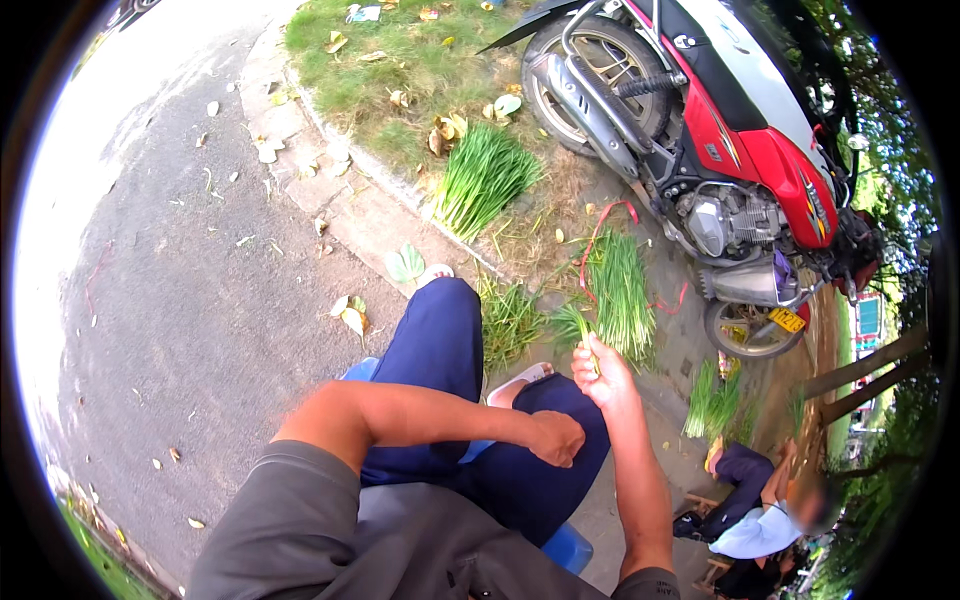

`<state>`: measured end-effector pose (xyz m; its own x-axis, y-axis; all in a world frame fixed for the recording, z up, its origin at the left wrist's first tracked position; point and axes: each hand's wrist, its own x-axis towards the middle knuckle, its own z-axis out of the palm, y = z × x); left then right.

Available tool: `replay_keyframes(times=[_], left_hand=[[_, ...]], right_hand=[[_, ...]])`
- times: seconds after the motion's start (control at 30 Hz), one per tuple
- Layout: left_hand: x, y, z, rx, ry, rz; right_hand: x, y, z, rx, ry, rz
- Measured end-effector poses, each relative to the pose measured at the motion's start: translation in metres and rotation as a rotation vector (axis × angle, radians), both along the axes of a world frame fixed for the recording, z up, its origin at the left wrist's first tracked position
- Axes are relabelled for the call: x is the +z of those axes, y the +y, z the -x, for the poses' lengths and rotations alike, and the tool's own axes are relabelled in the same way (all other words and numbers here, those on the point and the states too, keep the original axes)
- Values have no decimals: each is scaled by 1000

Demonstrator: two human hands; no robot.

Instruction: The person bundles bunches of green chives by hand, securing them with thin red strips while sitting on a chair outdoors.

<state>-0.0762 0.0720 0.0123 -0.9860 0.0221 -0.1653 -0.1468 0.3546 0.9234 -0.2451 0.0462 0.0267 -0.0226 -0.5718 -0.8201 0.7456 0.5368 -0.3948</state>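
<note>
My right hand is raised above my right knee. Its thumb and fingers pinch a small bunch of garlic chives, leaf ends pointing away. My left hand is curled over my right thigh; its fingers face down, so what is in them is hidden. Just beyond the right hand, a loose pile of chives lies on the ground with a red ribbon beside it. A larger, neater heap of chives rests at the grass edge. Between my feet are scattered, tangled trimmings.
A red motorcycle stands on the right beyond the chives. A concrete kerb runs between asphalt and grass. I sit on a blue stool. At the lower right a person sits near more chives.
</note>
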Motion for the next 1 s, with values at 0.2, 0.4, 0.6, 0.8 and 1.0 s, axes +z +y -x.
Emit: replay_keyframes(times=[0.2, 0.4, 0.6, 0.8, 1.0], left_hand=[[-26, 3, 56, -227, 161, 49], [-38, -44, 87, -196, 191, -34], [-83, -46, 126, 364, 400, -61], [-60, -77, 133, -35, 31, 126], [-57, -81, 131, -67, -40, 138]], right_hand=[[45, -157, -4, 179, 240, 184], [36, -309, -19, 267, 454, 600], [-134, -419, -38, 328, 553, 606], [-333, -408, -27, 334, 407, 95], [-373, -393, -54, 432, 494, 86]])
